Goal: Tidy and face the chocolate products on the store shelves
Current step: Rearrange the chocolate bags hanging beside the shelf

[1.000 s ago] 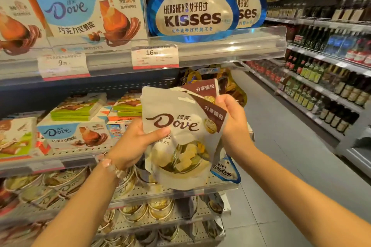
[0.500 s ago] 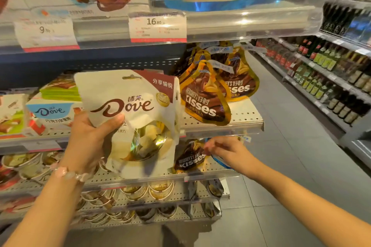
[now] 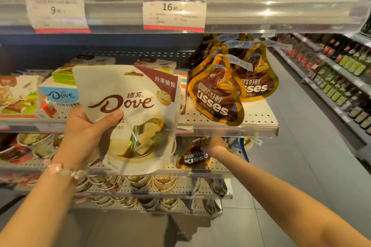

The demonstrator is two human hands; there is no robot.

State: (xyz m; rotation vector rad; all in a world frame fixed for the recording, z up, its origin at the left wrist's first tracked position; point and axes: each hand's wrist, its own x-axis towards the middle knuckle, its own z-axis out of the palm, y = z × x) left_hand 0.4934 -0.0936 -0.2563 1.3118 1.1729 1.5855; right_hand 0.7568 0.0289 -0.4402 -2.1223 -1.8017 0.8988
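My left hand (image 3: 86,136) grips a white Dove pouch (image 3: 138,118) by its left edge, thumb across the front, holding it up in front of the middle shelf. My right hand (image 3: 214,145) reaches under the middle shelf to a brown Hershey's Kisses bag (image 3: 193,157) lying on the lower shelf; its fingers touch the bag's top, and whether they grip it is hidden. Two brown-and-gold Kisses bags (image 3: 218,94) lean upright on the middle shelf (image 3: 259,120) to the right.
Dove boxes (image 3: 58,98) sit on the middle shelf at the left. Cup-shaped packs (image 3: 34,142) fill the lower shelves. A clear shelf rail with price tags (image 3: 173,13) runs overhead. An aisle with bottle shelves (image 3: 341,78) lies to the right.
My right hand let go of the Dove pouch and dropped to the lower shelf, reaching the brown Kisses bag. My left hand keeps the pouch, now lower and to the left.
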